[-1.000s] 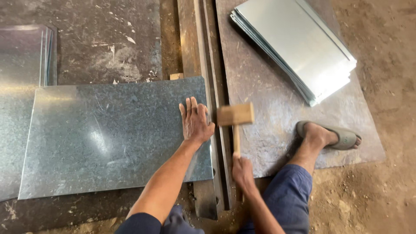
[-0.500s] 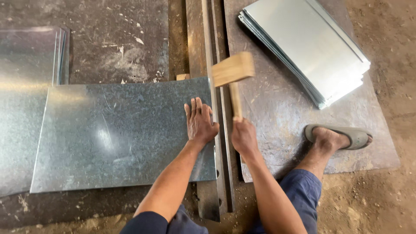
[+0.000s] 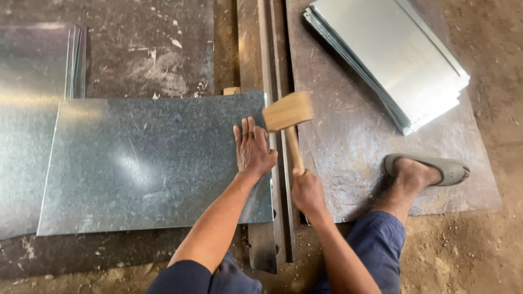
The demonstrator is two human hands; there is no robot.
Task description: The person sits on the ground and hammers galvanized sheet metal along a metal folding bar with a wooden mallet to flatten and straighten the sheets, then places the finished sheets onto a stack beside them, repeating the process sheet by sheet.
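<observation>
A galvanised metal sheet [image 3: 147,163] lies flat on the ground, its right edge resting on a long steel bar [image 3: 272,65]. My left hand [image 3: 251,148] presses flat on the sheet near that edge, fingers together and pointing away. My right hand [image 3: 308,191] grips the handle of a wooden mallet [image 3: 287,111]. The mallet's head hangs over the bar, just right of my left hand's fingertips.
A stack of shiny metal sheets [image 3: 392,54] lies at the upper right on a dark steel plate [image 3: 348,152]. More sheets [image 3: 27,109] are piled at the left. My foot in a grey sandal [image 3: 427,170] rests on the plate. Dirt floor lies to the right.
The mallet rose farther up along the bar half a second ago and has now come back down nearer my left hand. My left hand stays pressed on the sheet.
</observation>
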